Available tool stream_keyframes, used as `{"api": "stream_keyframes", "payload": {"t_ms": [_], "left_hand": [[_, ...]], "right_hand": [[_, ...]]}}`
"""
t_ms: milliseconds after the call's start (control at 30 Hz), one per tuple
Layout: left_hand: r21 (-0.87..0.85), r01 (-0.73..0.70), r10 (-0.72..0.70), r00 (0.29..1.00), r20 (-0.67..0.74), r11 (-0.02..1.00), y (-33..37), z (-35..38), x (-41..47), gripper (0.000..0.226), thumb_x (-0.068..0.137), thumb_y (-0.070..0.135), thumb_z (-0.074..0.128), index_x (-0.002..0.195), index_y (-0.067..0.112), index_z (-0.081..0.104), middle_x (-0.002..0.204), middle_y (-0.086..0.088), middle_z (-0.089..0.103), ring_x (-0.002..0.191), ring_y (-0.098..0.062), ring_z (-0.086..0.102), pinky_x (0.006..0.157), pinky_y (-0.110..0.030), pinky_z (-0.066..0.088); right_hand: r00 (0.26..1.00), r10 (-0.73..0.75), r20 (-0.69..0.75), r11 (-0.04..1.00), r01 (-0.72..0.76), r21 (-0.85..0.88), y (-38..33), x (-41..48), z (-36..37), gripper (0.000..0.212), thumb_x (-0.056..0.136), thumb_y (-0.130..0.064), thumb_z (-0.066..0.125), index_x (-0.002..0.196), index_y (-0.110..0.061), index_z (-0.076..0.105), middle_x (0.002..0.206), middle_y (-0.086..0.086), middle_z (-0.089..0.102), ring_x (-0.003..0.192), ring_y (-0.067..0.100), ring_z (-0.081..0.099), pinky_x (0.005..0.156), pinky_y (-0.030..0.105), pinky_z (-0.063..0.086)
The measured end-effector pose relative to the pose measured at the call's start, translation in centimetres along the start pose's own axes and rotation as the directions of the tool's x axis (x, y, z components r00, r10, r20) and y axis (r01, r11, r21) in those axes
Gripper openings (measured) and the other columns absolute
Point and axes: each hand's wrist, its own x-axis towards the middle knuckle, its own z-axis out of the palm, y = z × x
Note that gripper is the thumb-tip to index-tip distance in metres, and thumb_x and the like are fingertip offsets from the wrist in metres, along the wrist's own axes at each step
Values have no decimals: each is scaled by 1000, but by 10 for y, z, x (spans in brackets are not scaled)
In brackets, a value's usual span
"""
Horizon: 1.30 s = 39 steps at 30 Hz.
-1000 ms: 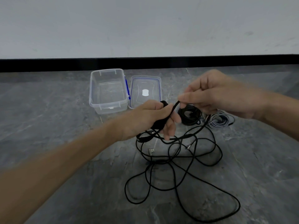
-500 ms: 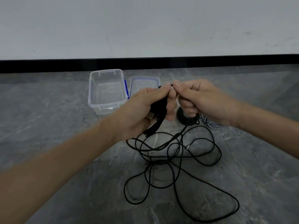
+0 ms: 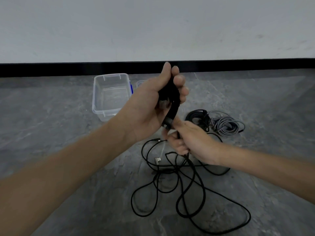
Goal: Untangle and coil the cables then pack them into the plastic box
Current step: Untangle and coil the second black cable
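The left hand [image 3: 148, 106] is raised just right of the plastic box [image 3: 110, 76], its grip curled round a gathered bundle of black cable [image 3: 173, 99]. Below it, nearer than the box, the right hand [image 3: 189, 142] has its grip closed on the same cable where it leaves the bundle. The rest of that cable sprawls in loose loops on the floor [image 3: 51, 116]. Well right of the box lie a coiled black cable [image 3: 198, 116] and a coiled grey cable [image 3: 226, 124], touching.
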Motion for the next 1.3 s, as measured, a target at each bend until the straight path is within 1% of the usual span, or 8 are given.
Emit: {"api": "stream_keyframes", "payload": {"t_ms": [267, 433, 600, 733, 867, 1033, 1167, 1300], "left_hand": [[236, -235, 270, 954, -131, 943, 8, -18, 14, 27, 105, 19, 35, 91, 13, 57, 82, 4, 74, 71, -8, 65, 70, -17, 51], [710, -208, 416, 900, -130, 672, -19, -35, 16, 25, 106, 19, 35, 115, 11, 57, 108, 3, 71, 89, -9, 68, 86, -20, 50], [609, -130, 378, 877, -298, 783, -28, -41, 18, 22, 106, 19, 37, 118, 9, 53, 113, 2, 66, 102, -6, 67, 96, -20, 49], [89, -102, 133, 868, -478, 991, -13, -34, 22, 23, 104, 15, 41, 105, 1, 59, 97, -6, 73, 94, -15, 71, 87, -22, 54], [-204, -90, 7, 926, -378, 975, -4, -28, 20, 30, 106, 16, 35, 111, -5, 56, 111, -15, 71, 79, -16, 71, 78, -20, 55], [95, -102, 129, 926, -355, 990, -17, -39, 21, 24, 105, 13, 37, 108, 1, 58, 100, -8, 74, 95, -18, 71, 86, -21, 55], [443, -83, 211, 945, -248, 892, -32, -58, 14, 26, 106, 12, 33, 107, 8, 59, 106, -5, 71, 103, -17, 69, 97, -26, 50], [472, -51, 170, 962, -213, 880, -37, -60, 8, 27, 105, 14, 34, 111, 10, 60, 117, -6, 69, 112, -17, 65, 101, -29, 47]], "right_hand": [[995, 34, 94, 983, -16, -184, 17, -17, 22, 50, 101, -45, 28, 82, -7, 54, 51, -4, 30, 44, 7, 24, 42, 20, 21], [981, -163, 107, 747, 193, -636, 4, -28, 28, 46, 103, -38, 31, 85, -2, 53, 58, -6, 43, 55, 8, 41, 57, 22, 37], [981, -115, 153, 592, 191, -783, 0, -29, 32, 40, 102, -42, 30, 79, -13, 43, 71, 6, 55, 65, 22, 52, 69, 44, 45], [988, -13, 152, 656, 124, -744, 8, -32, 34, 47, 102, -42, 30, 91, -2, 52, 74, 16, 58, 68, 28, 54, 70, 44, 45], [987, 92, 131, 623, 45, -781, 16, -29, 33, 49, 102, -45, 28, 90, -3, 50, 67, 5, 50, 62, 20, 47, 71, 44, 44], [989, 31, 144, 595, 97, -798, 6, -34, 37, 46, 102, -45, 27, 75, -11, 42, 58, 1, 45, 52, 16, 39, 60, 38, 41], [992, -50, 119, 562, 127, -817, -13, -42, 33, 49, 103, -42, 29, 73, -7, 45, 62, 10, 51, 55, 23, 46, 60, 41, 43], [985, -85, 147, 500, 170, -849, -25, -52, 30, 50, 103, -42, 29, 73, -7, 48, 60, 7, 52, 54, 20, 48, 61, 35, 43]]}}
